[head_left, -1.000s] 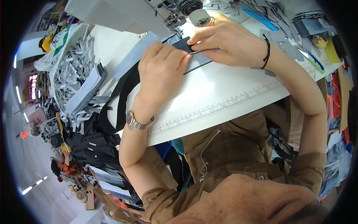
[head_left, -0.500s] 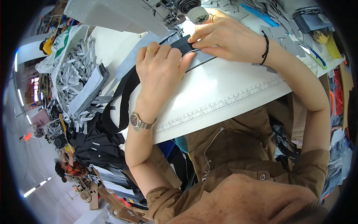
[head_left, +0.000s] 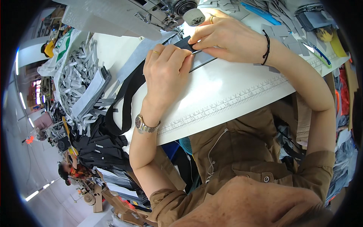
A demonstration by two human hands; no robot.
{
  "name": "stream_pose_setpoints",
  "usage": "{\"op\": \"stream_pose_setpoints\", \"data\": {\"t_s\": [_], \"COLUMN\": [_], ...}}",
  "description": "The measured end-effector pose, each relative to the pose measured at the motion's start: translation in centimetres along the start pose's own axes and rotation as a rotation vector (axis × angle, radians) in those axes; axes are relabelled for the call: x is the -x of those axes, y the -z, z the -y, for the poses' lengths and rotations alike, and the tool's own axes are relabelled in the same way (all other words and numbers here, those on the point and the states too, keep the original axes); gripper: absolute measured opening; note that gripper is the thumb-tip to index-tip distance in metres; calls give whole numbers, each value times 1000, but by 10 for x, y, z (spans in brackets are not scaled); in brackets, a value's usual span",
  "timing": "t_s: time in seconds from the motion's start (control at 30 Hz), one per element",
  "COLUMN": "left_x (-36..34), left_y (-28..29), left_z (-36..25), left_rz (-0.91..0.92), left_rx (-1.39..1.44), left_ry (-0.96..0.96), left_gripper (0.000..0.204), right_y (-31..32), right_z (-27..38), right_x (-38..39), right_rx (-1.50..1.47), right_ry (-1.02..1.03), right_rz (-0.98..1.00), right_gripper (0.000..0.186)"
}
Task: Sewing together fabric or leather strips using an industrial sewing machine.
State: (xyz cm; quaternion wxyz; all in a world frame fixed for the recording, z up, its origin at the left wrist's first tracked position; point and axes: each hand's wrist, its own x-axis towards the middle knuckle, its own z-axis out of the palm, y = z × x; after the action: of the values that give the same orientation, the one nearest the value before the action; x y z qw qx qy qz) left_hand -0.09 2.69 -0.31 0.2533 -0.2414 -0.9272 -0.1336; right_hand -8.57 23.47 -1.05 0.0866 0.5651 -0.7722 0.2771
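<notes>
Below the head of a sewing machine (head_left: 162, 17), both hands work on a black fabric strap (head_left: 130, 89) lying over grey material (head_left: 203, 60). My left hand (head_left: 166, 73) presses the strap with its fingers bent and its thumb against the forefinger. Close beside it, my right hand (head_left: 232, 39) pinches the strap's dark edge between thumb and fingers. From the left hand, the strap loops down over the left of the table. The needle area is hidden behind the machine head and my fingers.
A printed ruler (head_left: 223, 108) runs along the white table's (head_left: 200, 90) front edge. Grey strips (head_left: 77, 68) heap at left, with black cloth (head_left: 100, 145) below. Thread snips (head_left: 317, 55), a blue tool (head_left: 261, 13) and grey pieces (head_left: 281, 32) lie at right. A person (head_left: 73, 170) is far left.
My left hand has slid right along the strap, closer to my right hand, and its thumb has drawn in to the forefinger. My right hand has barely moved.
</notes>
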Motion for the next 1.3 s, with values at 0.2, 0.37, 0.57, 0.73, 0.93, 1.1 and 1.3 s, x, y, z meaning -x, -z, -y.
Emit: {"op": "stream_pose_setpoints", "data": {"t_s": [0.2,0.37,0.57,0.73,0.93,1.1,1.3], "left_x": [1,-10,-12,-10,-13,-10,-3], "left_y": [8,35,17,15,10,9,9], "left_z": [4,20,21,21,19,23,24], "left_rz": [24,21,110,98,88,76,83], "left_rx": [12,-434,-499,-466,-484,-467,-483], "left_ry": [14,-392,-520,-485,-473,-477,-423], "left_gripper": [12,19,23,24,23,24,23], "right_y": [-8,-6,-6,-6,-2,-2,5], "right_z": [-2,-2,-1,0,-3,-4,7], "right_x": [-1,2,3,3,3,0,-2], "right_rx": [1,78,62,56,88,93,58], "right_ry": [10,62,54,43,80,122,5], "right_rz": [-22,-84,-46,-49,-34,-41,21], "right_gripper": [16,15,14,14,15,15,22]}}
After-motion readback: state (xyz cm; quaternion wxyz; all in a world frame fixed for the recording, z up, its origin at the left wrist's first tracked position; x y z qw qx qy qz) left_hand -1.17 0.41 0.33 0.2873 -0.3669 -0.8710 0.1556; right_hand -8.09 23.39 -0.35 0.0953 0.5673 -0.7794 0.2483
